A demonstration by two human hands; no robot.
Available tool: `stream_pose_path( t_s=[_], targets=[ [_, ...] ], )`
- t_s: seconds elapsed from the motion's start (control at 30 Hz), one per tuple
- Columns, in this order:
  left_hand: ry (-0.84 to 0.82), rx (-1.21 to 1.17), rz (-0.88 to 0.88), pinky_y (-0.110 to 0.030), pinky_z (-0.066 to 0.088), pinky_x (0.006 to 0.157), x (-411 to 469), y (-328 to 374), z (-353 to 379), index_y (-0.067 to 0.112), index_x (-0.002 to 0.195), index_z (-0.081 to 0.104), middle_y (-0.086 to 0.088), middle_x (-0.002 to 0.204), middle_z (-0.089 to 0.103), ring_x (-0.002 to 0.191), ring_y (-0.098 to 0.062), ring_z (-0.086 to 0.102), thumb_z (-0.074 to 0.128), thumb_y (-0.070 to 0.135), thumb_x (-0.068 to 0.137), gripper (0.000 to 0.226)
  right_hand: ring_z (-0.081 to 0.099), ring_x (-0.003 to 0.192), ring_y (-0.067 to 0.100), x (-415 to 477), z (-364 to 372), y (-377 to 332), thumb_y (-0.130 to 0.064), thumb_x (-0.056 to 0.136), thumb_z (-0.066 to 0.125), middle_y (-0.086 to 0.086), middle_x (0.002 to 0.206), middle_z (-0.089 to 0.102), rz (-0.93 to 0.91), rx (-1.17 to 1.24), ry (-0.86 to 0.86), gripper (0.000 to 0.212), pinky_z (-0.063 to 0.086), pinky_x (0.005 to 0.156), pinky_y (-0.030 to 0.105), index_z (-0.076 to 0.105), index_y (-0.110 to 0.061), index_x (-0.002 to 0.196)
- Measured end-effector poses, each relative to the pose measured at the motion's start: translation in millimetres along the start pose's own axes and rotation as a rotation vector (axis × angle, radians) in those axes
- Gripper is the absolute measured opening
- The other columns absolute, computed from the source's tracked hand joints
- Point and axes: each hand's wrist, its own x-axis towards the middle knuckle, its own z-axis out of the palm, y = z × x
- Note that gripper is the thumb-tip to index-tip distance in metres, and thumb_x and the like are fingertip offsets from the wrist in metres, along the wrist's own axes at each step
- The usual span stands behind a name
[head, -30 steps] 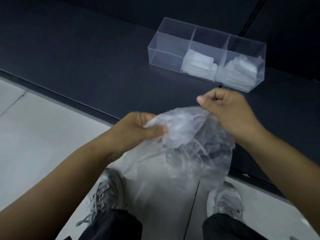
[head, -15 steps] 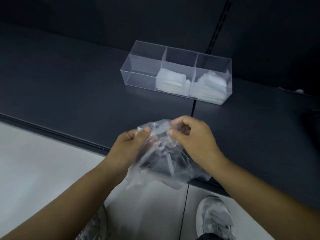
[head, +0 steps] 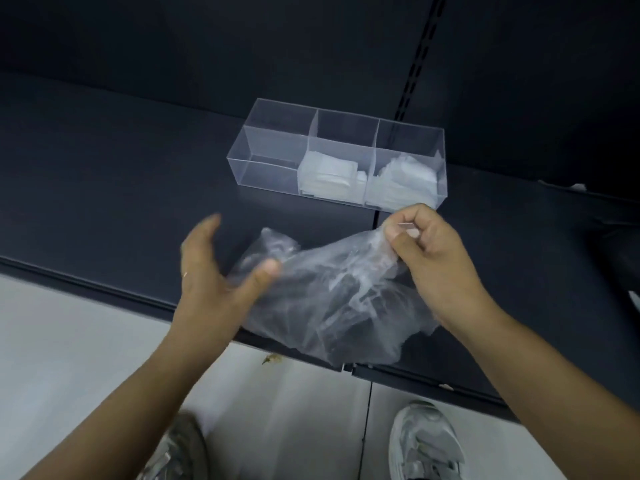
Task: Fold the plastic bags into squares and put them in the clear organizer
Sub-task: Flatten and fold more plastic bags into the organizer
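Over dark shelf (head: 104, 202): right hand (head: 440, 268) pinches crumpled plastic bag (head: 329, 299); left hand (head: 211, 282) spread loose beside it.

We saw the plastic bag (head: 332, 292) at the front edge of the shelf (head: 104, 174) as thin, clear film, crinkled and creased, with soft glints on its folds, while the shelf itself looked dark, matt and smooth. Nearer the back edge the clear organizer (head: 273, 147) was hard, glossy, transparent plastic, and the folded bags (head: 329, 173) in its middle and right compartments looked milky and layered. Below, we noted a pale, smooth floor (head: 69, 341) with a faint sheen and shoes (head: 422, 441) of silvery, shiny material.
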Motion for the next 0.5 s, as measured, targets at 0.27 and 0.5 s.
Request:
stream_pose_path(
  t_s=[0.27, 0.5],
  targets=[
    [-0.715, 0.023, 0.041, -0.028, 0.053, 0.085, 33.8, 15.2, -0.8, 0.036, 0.116, 0.066, 0.005, 0.096, 0.073, 0.092, -0.009, 0.070, 0.079, 0.041, 0.067, 0.051, 0.051, 0.065, 0.015, 14.1, -16.8, -24.6, -0.014, 0.096, 0.052, 0.007, 0.070, 0.054, -0.086, 0.090, -0.272, 0.010, 0.046, 0.065, 0.020, 0.061, -0.015, 0.092],
    [-0.493, -0.165, -0.091, -0.022, 0.050, 0.050, 17.0, -8.3, -14.1, 0.011, 0.066, 0.063, -0.004, 0.063, 0.067, 0.056, -0.015, 0.064, 0.073, 0.043, 0.069, 0.034, 0.040, 0.039, 0.012, 25.4, -29.0, 0.4, -0.017, 0.095, 0.057, -0.003, 0.050, 0.055, 0.089, -0.106, 0.043, 0.008, 0.034, 0.042, 0.024, 0.062, -0.023, 0.095]
  ],
)
